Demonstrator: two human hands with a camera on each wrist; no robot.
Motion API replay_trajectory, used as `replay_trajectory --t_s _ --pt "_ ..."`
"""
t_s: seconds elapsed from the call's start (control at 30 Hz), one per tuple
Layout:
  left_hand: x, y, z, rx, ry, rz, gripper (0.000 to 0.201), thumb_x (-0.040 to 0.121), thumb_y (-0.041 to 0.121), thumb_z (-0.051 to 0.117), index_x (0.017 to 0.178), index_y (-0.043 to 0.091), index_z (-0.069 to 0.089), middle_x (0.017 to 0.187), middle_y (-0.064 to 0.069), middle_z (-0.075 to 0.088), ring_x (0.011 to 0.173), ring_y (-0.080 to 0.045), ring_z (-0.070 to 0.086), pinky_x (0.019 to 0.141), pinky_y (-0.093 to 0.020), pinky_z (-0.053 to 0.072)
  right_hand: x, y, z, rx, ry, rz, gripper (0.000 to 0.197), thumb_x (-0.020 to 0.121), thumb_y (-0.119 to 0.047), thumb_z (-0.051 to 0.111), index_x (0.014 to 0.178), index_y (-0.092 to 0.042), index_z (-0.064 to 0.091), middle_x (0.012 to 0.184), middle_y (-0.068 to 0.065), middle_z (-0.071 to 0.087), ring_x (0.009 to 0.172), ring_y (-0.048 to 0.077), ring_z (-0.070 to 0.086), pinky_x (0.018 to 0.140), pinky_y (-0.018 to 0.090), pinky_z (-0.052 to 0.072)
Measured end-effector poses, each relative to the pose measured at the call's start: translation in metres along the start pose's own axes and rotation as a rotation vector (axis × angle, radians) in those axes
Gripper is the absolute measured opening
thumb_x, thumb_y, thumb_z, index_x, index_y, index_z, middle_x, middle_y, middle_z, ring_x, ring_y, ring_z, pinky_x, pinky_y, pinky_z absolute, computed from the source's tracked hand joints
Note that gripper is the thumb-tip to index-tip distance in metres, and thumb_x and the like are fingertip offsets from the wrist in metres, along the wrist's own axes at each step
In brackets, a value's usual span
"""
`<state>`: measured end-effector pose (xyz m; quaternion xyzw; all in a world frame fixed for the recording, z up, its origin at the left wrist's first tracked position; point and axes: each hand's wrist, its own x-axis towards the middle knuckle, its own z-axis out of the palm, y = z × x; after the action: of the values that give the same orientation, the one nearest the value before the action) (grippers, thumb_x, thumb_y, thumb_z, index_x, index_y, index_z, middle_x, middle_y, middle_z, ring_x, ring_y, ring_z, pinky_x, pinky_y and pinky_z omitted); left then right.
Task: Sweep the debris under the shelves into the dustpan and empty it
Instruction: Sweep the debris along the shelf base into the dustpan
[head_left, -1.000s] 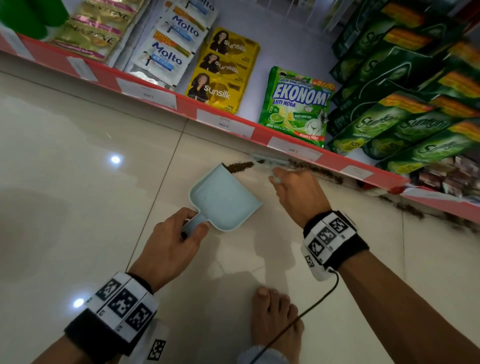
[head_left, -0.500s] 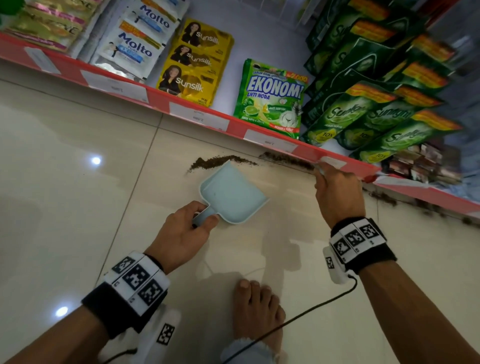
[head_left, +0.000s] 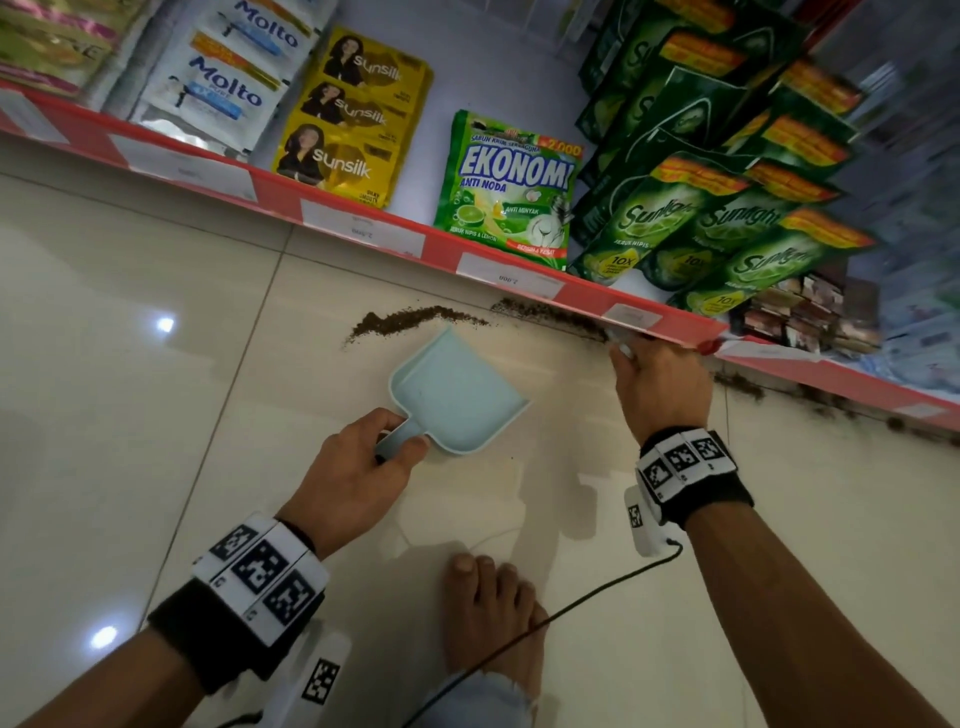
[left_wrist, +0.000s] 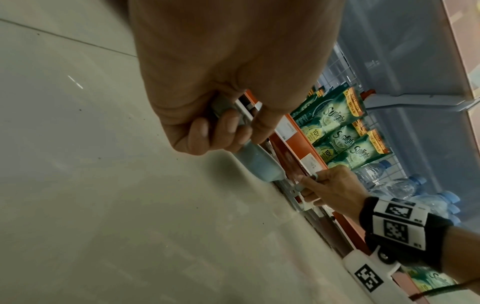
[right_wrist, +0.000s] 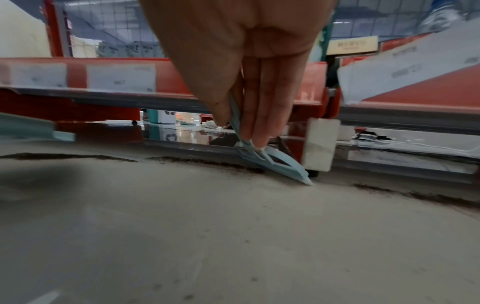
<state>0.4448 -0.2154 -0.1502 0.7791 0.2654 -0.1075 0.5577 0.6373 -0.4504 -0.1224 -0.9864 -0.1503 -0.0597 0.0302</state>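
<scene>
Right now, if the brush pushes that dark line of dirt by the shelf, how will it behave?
The dirt looks fine and loose, so it should probably slide easily on the glossy floor. Some may scatter: stray specks lie near the dustpan. It likely weighs almost nothing.

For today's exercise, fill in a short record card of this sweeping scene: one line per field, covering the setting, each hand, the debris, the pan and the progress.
Setting: tiled shop floor beside a red-edged shelf
Left hand: grips the handle of the light blue dustpan
Right hand: holds a small light blue brush, tip on the floor at the shelf base
Debris: dark line beyond the pan's front edge, more along the shelf base
Dustpan contents: none visible
Progress: debris not yet in the pan
</scene>
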Motion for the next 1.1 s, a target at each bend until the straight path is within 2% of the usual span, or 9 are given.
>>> replay_trajectory --t_s 0.1,0.3,0.43,0.63,0.73,0.83,0.97,1.03,1.1 --pt "-0.002 0.001 0.002 0.009 -0.001 -0.006 0.016 0.095 0.035 0.06 0.093 0.019 0.06 0.07 0.006 0.058 0.061 -0.008 0.052 0.054 -0.02 0.036 -0.011 -0.025 -0.001 0.096 -0.061 -0.114 0.035 0.099 -0.032 0.053 0.081 -0.006 0.068 0.074 0.016 0.067 0.064 0.034 0.061 0.056 0.03 0.035" --pt "-0.008 0.002 0.0 -0.017 0.004 -0.004 0.016 0.094 0.035 0.06 0.098 0.019 0.061 0.072 0.002 0.06 0.061 -0.011 0.053 0.057 -0.025 0.039 -0.041 -0.08 -0.015 0.15 0.01 -0.352 0.019 0.096 -0.021 0.061 0.098 -0.007 0.074 0.074 0.013 0.066 0.052 0.034 0.06 0.048 0.035 0.051" --pt "-0.012 0.0 -0.006 -0.03 0.017 -0.002 0.016 0.095 0.035 0.059 0.096 0.019 0.06 0.069 0.003 0.058 0.06 -0.013 0.053 0.057 -0.026 0.04 -0.026 -0.051 -0.027 0.074 0.073 -0.285 0.013 0.093 -0.01 0.064 0.092 0.0 0.073 0.066 0.013 0.065 0.045 0.022 0.052 0.048 0.022 0.034" --pt "-0.01 -0.003 -0.009 -0.027 0.031 -0.015 0.017 0.096 0.034 0.059 0.098 0.017 0.059 0.073 0.002 0.059 0.065 -0.013 0.054 0.057 -0.025 0.038 -0.011 -0.014 -0.021 -0.038 -0.068 0.016 0.026 0.097 -0.023 0.054 0.088 -0.004 0.069 0.08 0.02 0.069 0.065 0.034 0.063 0.059 0.03 0.039" --pt "-0.01 -0.004 -0.01 -0.021 0.032 -0.021 0.017 0.095 0.035 0.059 0.096 0.018 0.059 0.073 0.002 0.059 0.064 -0.013 0.053 0.057 -0.026 0.038 -0.029 -0.045 -0.01 0.078 -0.15 -0.116 0.033 0.101 -0.029 0.047 0.087 -0.008 0.068 0.079 0.013 0.068 0.056 0.027 0.054 0.055 0.027 0.033" --pt "-0.01 -0.005 -0.012 -0.026 0.037 -0.016 0.016 0.095 0.034 0.059 0.096 0.018 0.059 0.074 0.002 0.06 0.064 -0.012 0.053 0.058 -0.026 0.039 -0.046 -0.075 -0.01 0.125 -0.092 -0.254 0.027 0.1 -0.029 0.05 0.091 -0.012 0.07 0.076 0.007 0.066 0.055 0.028 0.058 0.049 0.029 0.039" --pt "-0.01 -0.007 -0.016 -0.041 0.047 -0.02 0.017 0.095 0.033 0.06 0.098 0.016 0.06 0.076 -0.003 0.061 0.066 -0.016 0.054 0.062 -0.03 0.044 -0.03 -0.071 -0.02 0.112 0.071 -0.185 0.029 0.098 -0.027 0.056 0.079 -0.01 0.071 0.07 0.004 0.062 0.047 0.016 0.042 0.046 0.014 0.016" --pt "-0.011 -0.007 -0.018 -0.044 0.049 -0.018 0.018 0.096 0.033 0.059 0.098 0.015 0.06 0.075 -0.002 0.061 0.065 -0.017 0.054 0.063 -0.031 0.044 -0.017 -0.053 -0.022 0.096 0.052 -0.141 0.031 0.098 -0.026 0.056 0.082 -0.005 0.072 0.073 0.009 0.064 0.05 0.018 0.042 0.047 0.015 0.018" --pt "-0.012 -0.008 -0.02 -0.052 0.049 -0.014 0.019 0.096 0.033 0.059 0.098 0.014 0.06 0.073 -0.002 0.059 0.064 -0.017 0.052 0.062 -0.031 0.042 -0.006 -0.034 -0.023 0.053 0.059 -0.096 0.03 0.098 -0.023 0.056 0.083 -0.002 0.071 0.072 0.016 0.066 0.051 0.02 0.048 0.053 0.018 0.03"
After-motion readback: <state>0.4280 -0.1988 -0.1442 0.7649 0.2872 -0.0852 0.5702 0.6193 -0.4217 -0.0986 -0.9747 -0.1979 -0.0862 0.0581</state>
